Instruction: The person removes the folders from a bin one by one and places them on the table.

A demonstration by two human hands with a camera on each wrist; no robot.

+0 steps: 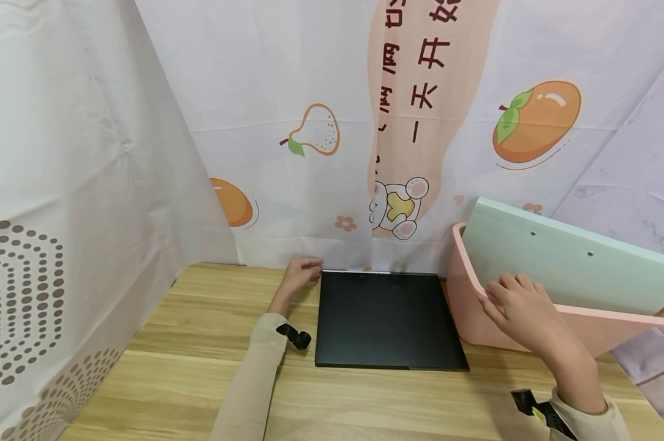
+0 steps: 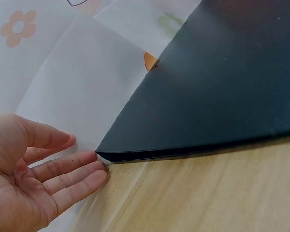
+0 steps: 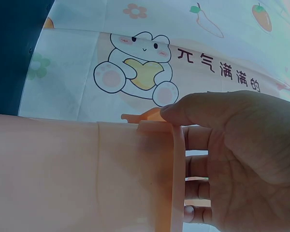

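While a black board (image 1: 387, 321) lies flat on the wooden table (image 1: 188, 380), the left hand (image 1: 299, 277), fingers extended and gripping nothing, touches its far left corner. Just right of the board, the right hand (image 1: 522, 312) grips the rim of a pink bin (image 1: 468, 306), thumb on one side, fingers on the other. Inside the bin, a pale green board (image 1: 558, 263) leans, rising above the rim. Behind hangs a white cloth (image 1: 310, 202) printed with fruit.

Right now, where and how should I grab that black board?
I'd pinch the black board by its left edge, coming from the left. It looks thin and lies flat on the table; the curtain crowds its far edge and the pink bin its far right corner, while your left hand is at its far left corner.
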